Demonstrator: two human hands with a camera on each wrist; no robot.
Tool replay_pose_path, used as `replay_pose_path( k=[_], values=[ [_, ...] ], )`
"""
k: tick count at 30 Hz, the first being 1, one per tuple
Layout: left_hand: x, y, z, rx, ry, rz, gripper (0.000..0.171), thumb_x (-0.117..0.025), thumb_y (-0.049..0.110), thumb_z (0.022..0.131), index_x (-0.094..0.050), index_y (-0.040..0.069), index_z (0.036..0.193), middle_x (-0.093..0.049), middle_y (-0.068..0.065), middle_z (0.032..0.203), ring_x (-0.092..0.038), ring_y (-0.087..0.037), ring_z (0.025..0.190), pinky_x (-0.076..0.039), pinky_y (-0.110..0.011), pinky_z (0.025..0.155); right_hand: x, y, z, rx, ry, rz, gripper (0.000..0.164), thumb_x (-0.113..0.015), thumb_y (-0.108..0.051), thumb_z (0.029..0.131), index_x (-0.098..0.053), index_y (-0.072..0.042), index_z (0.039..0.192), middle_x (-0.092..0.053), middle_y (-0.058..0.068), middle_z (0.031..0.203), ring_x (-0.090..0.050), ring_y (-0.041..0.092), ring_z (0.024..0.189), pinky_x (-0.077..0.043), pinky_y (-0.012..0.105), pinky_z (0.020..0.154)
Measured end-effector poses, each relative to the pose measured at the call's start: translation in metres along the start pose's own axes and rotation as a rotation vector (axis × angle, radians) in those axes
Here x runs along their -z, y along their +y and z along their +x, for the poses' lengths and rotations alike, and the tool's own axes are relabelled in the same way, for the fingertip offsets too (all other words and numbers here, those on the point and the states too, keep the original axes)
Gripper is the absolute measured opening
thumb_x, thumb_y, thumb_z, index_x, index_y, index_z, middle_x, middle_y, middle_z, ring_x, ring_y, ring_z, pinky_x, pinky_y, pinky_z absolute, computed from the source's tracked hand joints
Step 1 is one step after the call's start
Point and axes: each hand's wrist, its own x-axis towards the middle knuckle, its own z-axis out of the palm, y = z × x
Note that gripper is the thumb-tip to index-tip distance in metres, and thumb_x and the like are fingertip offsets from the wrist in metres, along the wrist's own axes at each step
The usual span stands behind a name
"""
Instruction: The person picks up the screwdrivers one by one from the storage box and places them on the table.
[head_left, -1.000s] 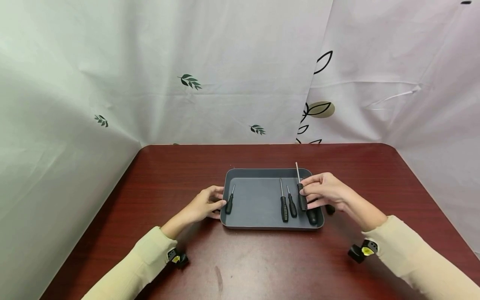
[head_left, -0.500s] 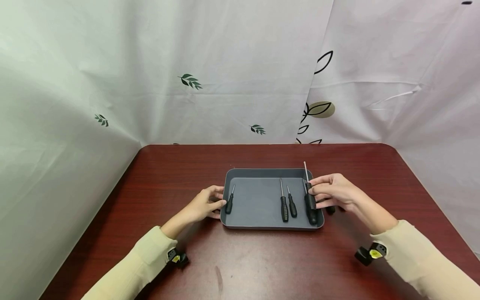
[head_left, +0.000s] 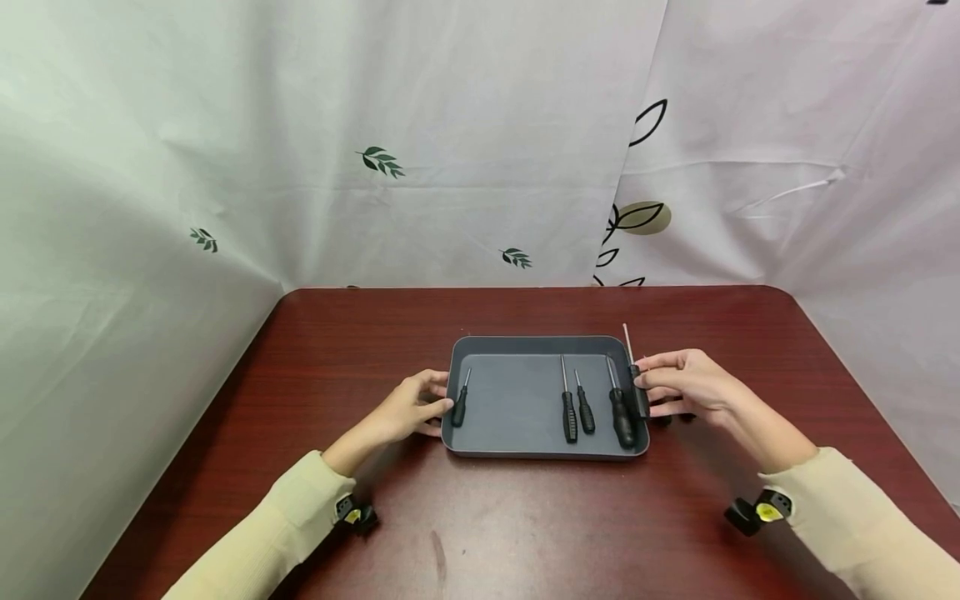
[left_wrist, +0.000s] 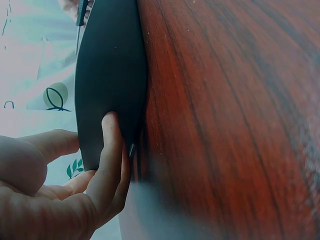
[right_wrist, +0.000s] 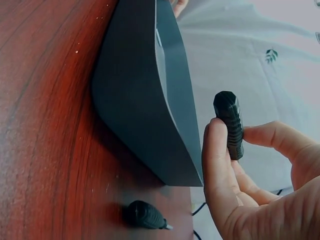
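My left hand (head_left: 405, 408) holds the left end of a grey rectangular tray (head_left: 517, 457); in the left wrist view one finger lies along the tray's outer wall (left_wrist: 110, 65). My right hand (head_left: 693, 386) pinches a screwdriver (head_left: 640, 396) by its black handle, shaft pointing away, above the tray's right rim. The right wrist view shows its ribbed handle (right_wrist: 229, 125) between thumb and fingers. Inside the tray lie a small screwdriver (head_left: 460, 407) at the left, and a long screwdriver (head_left: 569, 417), a shorter screwdriver (head_left: 585, 412) and a thick-handled screwdriver (head_left: 622, 421) towards the right.
Right of the tray, partly hidden below the right hand, black handles lie on the table; one screwdriver (right_wrist: 145, 215) shows there in the right wrist view. The reddish-brown table (head_left: 360, 329) is backed by a white curtain (head_left: 450, 125) with leaf prints.
The right hand has moved right with its screwdriver, from over the tray's right part to its right rim, uncovering the thick-handled screwdriver. The left hand and tray have stayed put.
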Motion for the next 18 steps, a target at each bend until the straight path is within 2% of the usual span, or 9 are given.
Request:
replay_pose_path(
  k=[10,15,18],
  values=[
    [0.000,0.001,0.000,-0.002,-0.003,-0.003,0.051,-0.056,0.000,0.101,-0.034,-0.014,0.144,-0.050,-0.032,0.123,-0.066,-0.028,0.090,-0.063,-0.044,0.071,0.012,0.005,-0.005,-0.004,-0.012,0.014,0.034,-0.059,-0.004,0.096,-0.054,0.008,0.128,-0.071,0.001,0.091,-0.069,0.013,0.076,-0.063,0.036,0.070],
    [0.000,0.000,0.000,-0.001,-0.002,-0.006,0.051,-0.056,0.000,0.101,-0.034,-0.015,0.144,-0.050,-0.032,0.122,-0.066,-0.027,0.088,-0.063,-0.043,0.070,0.019,0.008,-0.008,-0.001,-0.016,0.043,0.019,-0.058,-0.001,0.095,-0.065,-0.006,0.113,-0.071,0.001,0.089,-0.067,0.013,0.073,-0.063,0.035,0.069],
    [0.000,0.000,-0.001,0.004,0.000,-0.013,0.051,-0.056,0.000,0.100,-0.034,-0.015,0.144,-0.050,-0.032,0.122,-0.065,-0.026,0.087,-0.063,-0.043,0.070,0.023,0.010,-0.010,0.002,-0.021,0.055,0.019,-0.057,0.000,0.096,-0.068,-0.013,0.104,-0.071,0.000,0.090,-0.067,0.014,0.073,-0.063,0.035,0.069]
  ],
)
